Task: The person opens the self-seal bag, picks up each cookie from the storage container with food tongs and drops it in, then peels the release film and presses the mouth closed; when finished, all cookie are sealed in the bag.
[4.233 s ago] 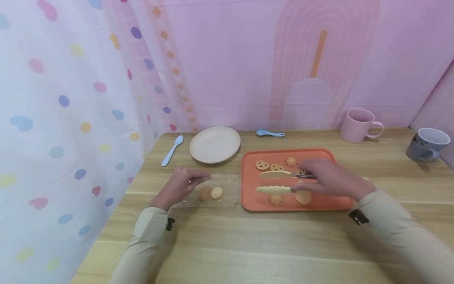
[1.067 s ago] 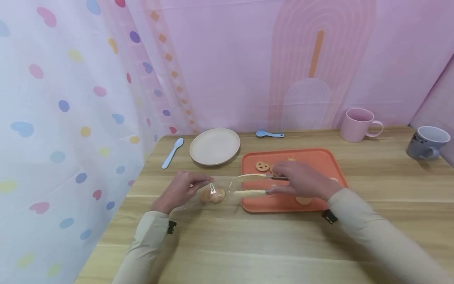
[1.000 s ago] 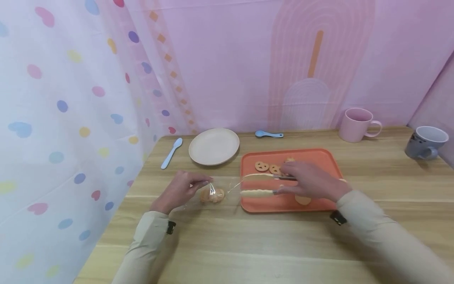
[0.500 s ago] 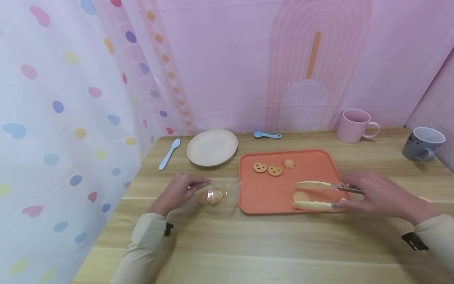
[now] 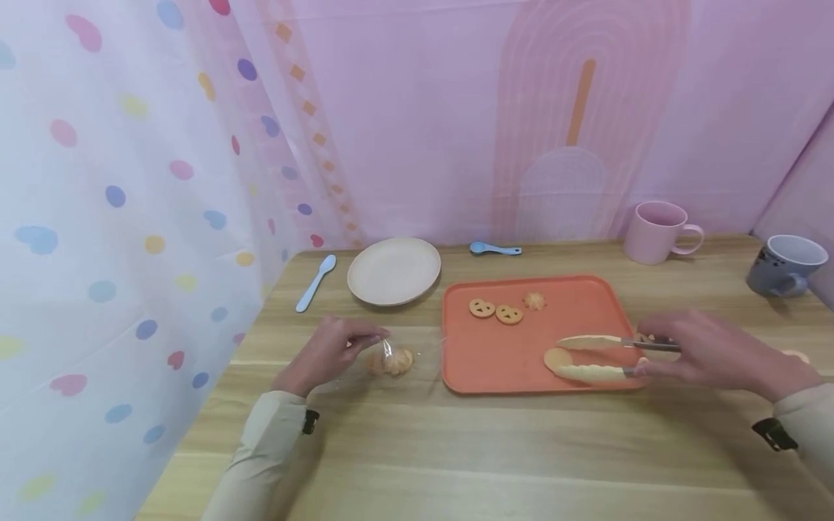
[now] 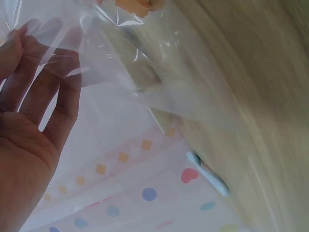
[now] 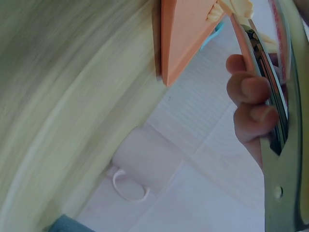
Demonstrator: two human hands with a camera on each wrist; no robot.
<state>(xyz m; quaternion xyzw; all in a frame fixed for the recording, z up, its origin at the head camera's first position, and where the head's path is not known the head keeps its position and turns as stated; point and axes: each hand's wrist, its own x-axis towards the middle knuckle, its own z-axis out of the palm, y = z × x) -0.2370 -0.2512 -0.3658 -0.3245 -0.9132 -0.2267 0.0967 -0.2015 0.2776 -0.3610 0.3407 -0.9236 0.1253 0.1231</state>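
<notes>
Over orange tray [image 5: 521,362], right hand [image 5: 710,354] grips metal tongs [image 5: 596,356] around round biscuit [image 5: 556,357]; left hand [image 5: 329,351] pinches clear crinkly bag [image 5: 391,354].

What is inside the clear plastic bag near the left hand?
The clear plastic bag holds pale biscuits, bunched together; their exact number is hidden by overlap and glare. The left hand pinches the bag.

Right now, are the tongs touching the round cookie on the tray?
Cannot tell. In the head view the tongs bracket the round cookie on the orange tray, but neither contact nor a gap shows plainly.
</notes>
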